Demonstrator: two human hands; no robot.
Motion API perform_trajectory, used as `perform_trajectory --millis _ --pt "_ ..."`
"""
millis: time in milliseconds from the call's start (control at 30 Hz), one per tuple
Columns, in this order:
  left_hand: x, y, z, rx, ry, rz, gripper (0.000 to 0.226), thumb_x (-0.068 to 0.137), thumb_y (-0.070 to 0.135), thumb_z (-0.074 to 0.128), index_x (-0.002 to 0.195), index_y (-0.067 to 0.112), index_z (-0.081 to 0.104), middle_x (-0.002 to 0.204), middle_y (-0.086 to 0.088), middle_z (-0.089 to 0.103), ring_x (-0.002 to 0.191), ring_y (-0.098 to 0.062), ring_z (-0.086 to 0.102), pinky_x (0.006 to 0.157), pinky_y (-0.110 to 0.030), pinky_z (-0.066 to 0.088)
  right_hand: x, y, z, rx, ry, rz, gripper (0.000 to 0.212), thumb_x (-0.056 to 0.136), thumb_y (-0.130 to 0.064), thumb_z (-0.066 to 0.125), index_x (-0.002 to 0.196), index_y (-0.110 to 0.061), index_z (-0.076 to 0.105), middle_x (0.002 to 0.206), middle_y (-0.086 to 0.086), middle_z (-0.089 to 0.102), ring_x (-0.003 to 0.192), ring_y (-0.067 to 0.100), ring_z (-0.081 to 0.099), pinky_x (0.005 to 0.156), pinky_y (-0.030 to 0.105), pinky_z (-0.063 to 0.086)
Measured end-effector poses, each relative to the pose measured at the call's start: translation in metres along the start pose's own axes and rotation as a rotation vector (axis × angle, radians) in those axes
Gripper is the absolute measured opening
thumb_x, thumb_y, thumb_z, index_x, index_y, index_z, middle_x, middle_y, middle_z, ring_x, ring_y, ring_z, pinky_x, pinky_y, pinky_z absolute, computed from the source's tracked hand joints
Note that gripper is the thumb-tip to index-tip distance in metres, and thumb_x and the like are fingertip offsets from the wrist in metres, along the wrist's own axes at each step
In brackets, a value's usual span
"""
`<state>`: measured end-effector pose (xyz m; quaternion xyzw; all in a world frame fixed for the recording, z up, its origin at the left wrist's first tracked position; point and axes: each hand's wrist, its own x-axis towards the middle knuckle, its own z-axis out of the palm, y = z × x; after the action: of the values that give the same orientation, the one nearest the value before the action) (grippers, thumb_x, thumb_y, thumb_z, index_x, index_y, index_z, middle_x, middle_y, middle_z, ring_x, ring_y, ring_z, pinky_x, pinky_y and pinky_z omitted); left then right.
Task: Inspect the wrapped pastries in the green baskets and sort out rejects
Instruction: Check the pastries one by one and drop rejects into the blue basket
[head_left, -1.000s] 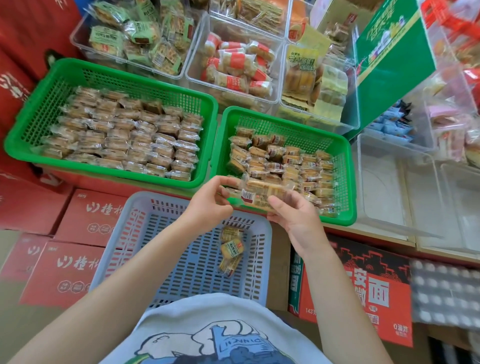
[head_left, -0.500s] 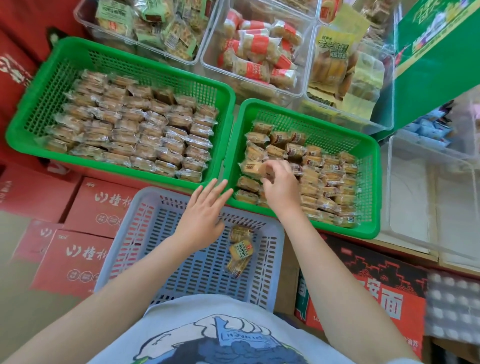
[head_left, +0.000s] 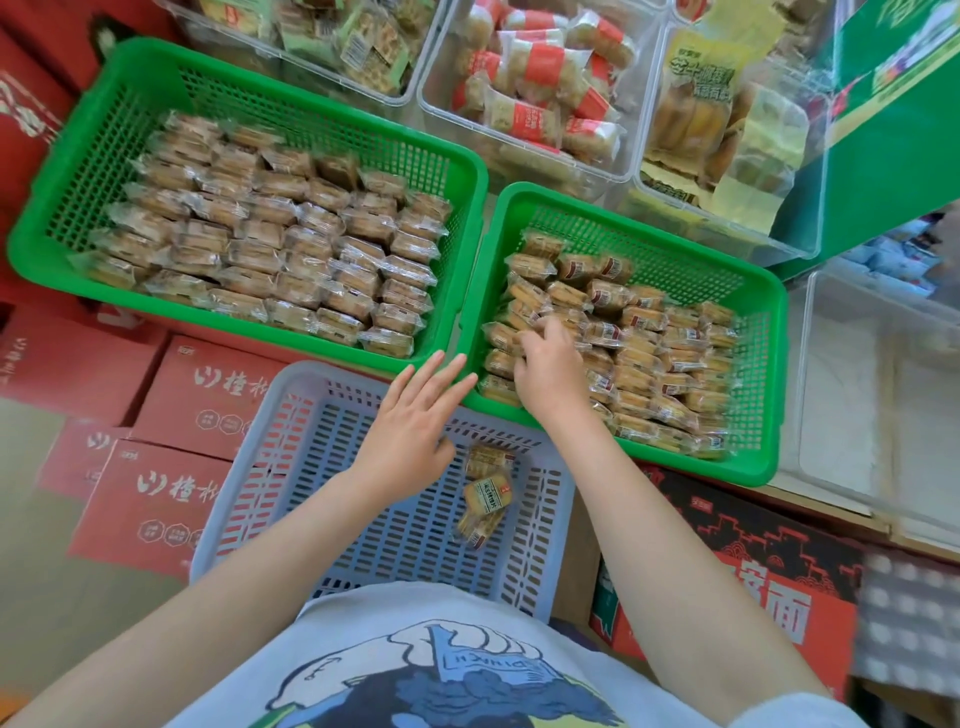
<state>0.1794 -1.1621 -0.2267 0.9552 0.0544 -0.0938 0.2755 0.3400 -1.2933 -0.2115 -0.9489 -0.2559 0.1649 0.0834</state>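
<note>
Right hand curls onto wrapped pastries inside the right green basket; whether it grips 1 is unclear. Left hand hovers beside it, fingers straight, holding nothing.

Red cartons beneath clear snack bins

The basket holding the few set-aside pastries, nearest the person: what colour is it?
Pale blue-grey basket, slatted; clearest in the head view.
</note>
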Motion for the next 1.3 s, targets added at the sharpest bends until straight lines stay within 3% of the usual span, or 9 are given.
perform_trajectory --millis 133,267,367,533,767,900,1100,1167,1300 --pt "0.0 -0.001 0.003 -0.012 0.013 0.003 0.077 0.094 0.018 0.056 0.16 0.026 0.017 0.168 0.007 -0.002 0.153 -0.012 -0.018 0.122 -0.036 -0.016 -0.011 0.003 -0.005 -0.023 0.056 -0.029 0.021 0.094 -0.019 0.064 0.11 -0.006 0.061 0.109 0.011 0.058 0.107 0.029 0.053 0.083 0.038 0.043" --pt "-0.001 -0.001 0.002 -0.007 0.011 0.002 0.078 0.095 0.018 0.056 0.161 0.027 0.015 0.168 0.007 -0.004 0.152 -0.011 -0.02 0.122 -0.035 -0.017 -0.016 0.004 -0.003 -0.132 -0.051 0.045 0.039 0.097 -0.032 0.062 0.129 -0.011 0.054 0.12 0.008 0.057 0.098 0.029 0.061 0.065 0.032 0.04" --pt "-0.001 -0.001 0.001 -0.007 0.011 0.001 0.078 0.095 0.019 0.055 0.161 0.028 0.014 0.168 0.008 -0.005 0.152 -0.01 -0.02 0.121 -0.033 -0.02 -0.016 0.001 0.002 -0.155 -0.044 0.047 0.032 0.1 -0.025 0.058 0.127 -0.008 0.054 0.124 0.012 0.053 0.089 0.032 0.063 0.06 0.033 0.038" --pt "-0.001 -0.001 0.001 -0.008 0.014 -0.005 0.078 0.095 0.018 0.055 0.161 0.028 0.014 0.168 0.009 -0.006 0.151 -0.01 -0.021 0.12 -0.033 -0.022 -0.013 0.0 0.008 -0.149 -0.014 0.017 0.012 0.1 -0.007 0.048 0.104 -0.003 0.058 0.102 0.013 0.055 0.081 0.033 0.061 0.059 0.036 0.042" --pt "0.0 0.0 0.0 -0.001 -0.011 -0.012 0.079 0.096 0.018 0.055 0.161 0.03 0.011 0.167 0.009 -0.009 0.151 -0.01 -0.023 0.118 -0.031 -0.024 -0.02 0.007 0.005 -0.098 -0.044 -0.031 0.021 0.098 0.001 0.044 0.117 -0.007 0.051 0.102 0.015 0.047 0.052 0.019 0.031 0.045 0.03 0.017" --pt "-0.001 0.001 -0.002 0.004 -0.012 -0.011 0.078 0.096 0.018 0.053 0.16 0.029 0.01 0.167 0.009 -0.009 0.151 -0.011 -0.022 0.117 -0.03 -0.025 -0.034 0.005 -0.007 0.004 -0.037 -0.08 0.015 0.102 -0.005 0.041 0.115 -0.012 0.044 0.094 0.008 0.042 0.052 0.024 0.038 0.046 0.031 0.024" --pt "-0.001 0.002 -0.005 0.006 -0.024 -0.024 0.077 0.099 0.023 0.052 0.16 0.031 0.007 0.167 0.009 -0.012 0.151 -0.011 -0.023 0.118 -0.031 -0.023 -0.05 0.004 -0.059 0.366 0.274 -0.034 0.013 0.105 -0.014 0.041 0.1 -0.014 0.053 0.085 -0.001 0.053 0.069 0.018 0.05 0.058 0.035 0.039" --pt "0.0 0.003 -0.008 -0.011 -0.053 -0.028 0.075 0.099 0.024 0.052 0.16 0.031 0.01 0.167 0.01 -0.011 0.151 -0.01 -0.022 0.12 -0.033 -0.02 -0.064 0.002 -0.084 0.578 0.367 0.029 0.011 0.105 -0.016 0.041 0.1 -0.02 0.05 0.086 0.004 0.058 0.069 0.022 0.058 0.055 0.046 0.05" --pt "0.005 0.025 -0.046 -0.374 -0.13 -0.169 0.045 0.1 0.032 0.057 0.144 0.034 0.047 0.165 0.007 0.022 0.154 -0.014 0.006 0.124 -0.042 0.006 -0.095 -0.001 -0.131 1.026 0.453 0.18 0.013 0.107 -0.008 0.037 0.103 -0.011 0.049 0.098 0.004 0.059 0.076 0.003 0.067 0.063 0.023 0.057"
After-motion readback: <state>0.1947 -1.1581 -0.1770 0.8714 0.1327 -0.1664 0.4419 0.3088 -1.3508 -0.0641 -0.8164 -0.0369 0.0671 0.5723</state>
